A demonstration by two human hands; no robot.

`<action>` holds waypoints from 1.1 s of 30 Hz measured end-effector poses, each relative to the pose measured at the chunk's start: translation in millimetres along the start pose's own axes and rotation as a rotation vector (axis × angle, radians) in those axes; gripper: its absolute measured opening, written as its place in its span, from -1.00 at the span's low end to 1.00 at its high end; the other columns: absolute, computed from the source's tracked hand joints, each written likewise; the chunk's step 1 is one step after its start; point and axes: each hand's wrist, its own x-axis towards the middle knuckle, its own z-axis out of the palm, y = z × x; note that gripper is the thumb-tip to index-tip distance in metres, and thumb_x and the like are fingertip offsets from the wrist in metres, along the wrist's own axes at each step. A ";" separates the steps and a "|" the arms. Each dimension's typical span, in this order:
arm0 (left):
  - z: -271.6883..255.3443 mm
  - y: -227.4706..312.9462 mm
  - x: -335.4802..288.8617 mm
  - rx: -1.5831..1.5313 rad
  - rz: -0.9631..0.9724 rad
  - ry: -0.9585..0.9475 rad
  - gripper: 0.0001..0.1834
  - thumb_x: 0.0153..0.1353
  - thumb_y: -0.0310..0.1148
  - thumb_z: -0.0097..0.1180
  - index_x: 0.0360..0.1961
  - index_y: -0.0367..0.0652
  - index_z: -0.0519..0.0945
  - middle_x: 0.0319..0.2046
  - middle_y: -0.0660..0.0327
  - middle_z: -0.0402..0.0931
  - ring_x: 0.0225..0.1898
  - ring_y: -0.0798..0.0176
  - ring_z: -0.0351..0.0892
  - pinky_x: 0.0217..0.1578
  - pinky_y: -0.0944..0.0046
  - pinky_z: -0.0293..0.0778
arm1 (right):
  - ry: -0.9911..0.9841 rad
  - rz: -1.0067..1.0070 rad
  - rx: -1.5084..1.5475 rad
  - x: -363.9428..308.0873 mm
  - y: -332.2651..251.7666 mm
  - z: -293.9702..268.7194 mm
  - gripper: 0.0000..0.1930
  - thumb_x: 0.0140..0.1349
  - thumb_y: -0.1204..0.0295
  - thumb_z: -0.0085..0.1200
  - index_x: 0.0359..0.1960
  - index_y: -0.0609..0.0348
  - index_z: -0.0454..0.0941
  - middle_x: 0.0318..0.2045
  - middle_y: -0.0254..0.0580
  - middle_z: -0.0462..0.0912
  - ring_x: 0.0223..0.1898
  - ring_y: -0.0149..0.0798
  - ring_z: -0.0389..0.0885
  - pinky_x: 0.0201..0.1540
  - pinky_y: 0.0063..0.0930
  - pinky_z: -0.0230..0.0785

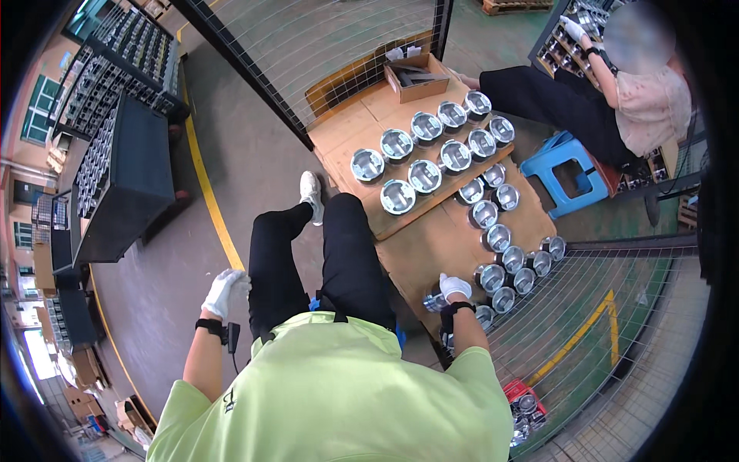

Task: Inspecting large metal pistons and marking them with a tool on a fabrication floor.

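My left hand (229, 292), in a white glove, hangs beside my left thigh with its fingers loosely apart and nothing visible in them. At the near end of the cardboard-covered board (419, 258), my gloved right hand (455, 287) is closed on a shiny metal piston (435, 302). Part of that piston is hidden by the hand. Just right of it stand several pistons, crown up, among them a piston (490, 277) and a piston (503, 299). Farther off, two rows of pistons, including a piston (398, 196), stand on a raised cardboard sheet (346, 142).
An open cardboard box (419, 81) sits at the far end. Wire mesh panels (585, 308) border the work surface. A blue plastic stool (566, 173) stands at right beside a seated co-worker (650, 108). Dark racks (131, 177) of parts are at left. A red crate (526, 400) holds pistons.
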 end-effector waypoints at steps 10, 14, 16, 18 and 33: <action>152.2 68.2 -4.5 0.812 0.668 -0.693 -0.68 0.32 -0.33 0.13 0.06 -0.18 0.53 -0.29 0.32 0.52 -0.24 0.42 0.51 -0.15 0.36 0.46 | 0.357 -0.202 1.253 -154.3 -65.9 -93.2 -0.54 0.37 0.00 -0.03 -0.33 0.16 0.66 -0.41 -0.11 0.69 -0.29 -0.20 0.69 -0.19 -0.33 0.53; 174.1 91.9 -46.9 0.574 0.579 -0.888 -0.58 0.32 -0.47 0.10 0.20 -0.19 0.43 -0.18 0.27 0.53 -0.25 0.41 0.52 -0.11 0.35 0.47 | -0.262 -0.517 2.378 -196.1 -104.6 -123.5 -0.81 0.38 0.21 0.01 -0.24 -0.01 0.58 -0.32 -0.24 0.69 -0.33 -0.25 0.68 -0.22 -0.31 0.57; 170.5 107.2 -69.4 0.523 0.577 -0.900 -0.47 0.33 -0.49 0.07 0.32 -0.15 0.32 -0.16 0.25 0.51 -0.22 0.42 0.52 -0.13 0.40 0.47 | -0.342 -0.634 2.368 -212.6 -132.6 -125.4 -0.77 0.38 0.19 -0.02 -0.25 0.02 0.59 -0.30 -0.24 0.70 -0.25 -0.21 0.70 -0.14 -0.28 0.57; 161.3 108.9 -78.4 0.419 0.505 -0.940 -0.40 0.32 -0.49 0.09 0.37 -0.16 0.25 -0.05 0.23 0.51 -0.16 0.45 0.49 -0.15 0.42 0.47 | -0.540 -0.607 2.358 -223.0 -156.7 -128.4 -0.72 0.38 0.18 -0.04 -0.19 0.08 0.61 -0.25 -0.19 0.71 -0.20 -0.17 0.70 -0.06 -0.23 0.56; 75.2 68.9 -87.9 -0.239 0.462 -0.835 -0.41 0.22 -0.65 0.15 0.30 -0.17 0.39 0.22 0.21 0.45 0.19 0.33 0.45 0.19 0.32 0.40 | -0.606 -0.781 1.928 -266.3 -247.6 -127.0 -0.81 0.37 0.26 0.01 -0.23 0.07 0.58 -0.29 -0.24 0.67 -0.22 -0.25 0.66 -0.11 -0.33 0.54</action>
